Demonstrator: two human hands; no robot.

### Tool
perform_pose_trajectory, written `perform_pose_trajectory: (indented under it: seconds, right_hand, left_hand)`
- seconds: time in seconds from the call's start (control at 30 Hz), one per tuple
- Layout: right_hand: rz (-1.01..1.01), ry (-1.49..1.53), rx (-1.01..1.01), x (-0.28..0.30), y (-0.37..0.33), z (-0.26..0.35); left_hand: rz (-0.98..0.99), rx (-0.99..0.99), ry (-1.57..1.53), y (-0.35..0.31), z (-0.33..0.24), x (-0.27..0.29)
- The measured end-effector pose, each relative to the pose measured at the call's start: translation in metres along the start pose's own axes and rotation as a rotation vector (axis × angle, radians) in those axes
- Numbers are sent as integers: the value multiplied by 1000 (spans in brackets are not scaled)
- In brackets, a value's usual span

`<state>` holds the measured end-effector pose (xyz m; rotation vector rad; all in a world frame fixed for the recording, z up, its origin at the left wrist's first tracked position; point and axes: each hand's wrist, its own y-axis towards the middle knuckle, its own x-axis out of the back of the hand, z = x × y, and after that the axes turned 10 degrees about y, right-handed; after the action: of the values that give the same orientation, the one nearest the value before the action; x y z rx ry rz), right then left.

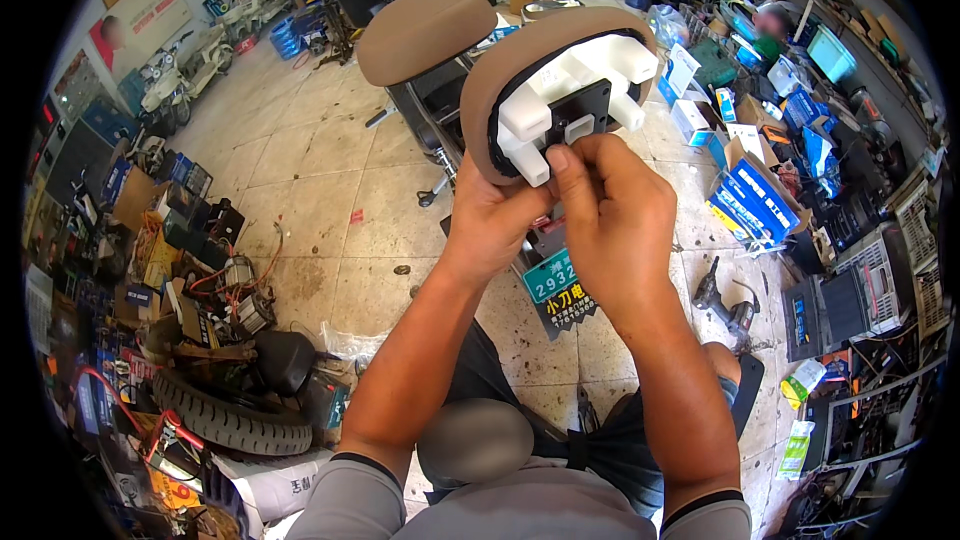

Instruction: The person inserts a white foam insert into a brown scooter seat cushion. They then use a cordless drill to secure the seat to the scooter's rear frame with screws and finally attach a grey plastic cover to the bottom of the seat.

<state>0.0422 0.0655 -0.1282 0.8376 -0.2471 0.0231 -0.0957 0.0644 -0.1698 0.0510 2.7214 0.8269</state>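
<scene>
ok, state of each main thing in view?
Raised brown pad: tilted, white underside showing
Black plate: against that underside; fastening unclear
Other brown seat: padded top up
Left hand: at raised pad's lower edge
Right hand: fingers curled, beside the plate
Black tyre: on floor, tread showing
Blue-and-white box: open

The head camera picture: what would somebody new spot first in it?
Probably the brown cushion with its chunky white underside, near the top middle, with the left hand and right hand at its lower edge. Then maybe the other brown seat, just to its left. After that, perhaps the knobbly black tyre at the lower left and the blue-and-white box at the right.
</scene>
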Motion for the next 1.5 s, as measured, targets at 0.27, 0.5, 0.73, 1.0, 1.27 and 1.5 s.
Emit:
perform_pose_trajectory:
  seconds: [0.27, 0.5, 0.73, 1.0, 1.27, 1.5]
  right_hand:
    - [102, -235, 238, 14, 8, 0]
    - [154, -428, 328, 22, 14, 14]
    - [86, -400, 353, 8, 5, 7]
    - [-30, -248, 165, -6, -4, 9]
    - [-18, -190, 44, -10, -2, 18]
    - [-14, -155, -56, -11, -3, 18]
  left_hand:
    - [-54, -51, 64, 2, 9, 1]
    - [-81, -48, 94, 1, 15, 3]
    - [-99, -10, 109, -2, 12, 3]
    - [-78, -19, 177, 0, 6, 3]
    - [-172, -54, 167, 1, 3, -8]
    - [-132, -43, 219, 1, 1, -2]
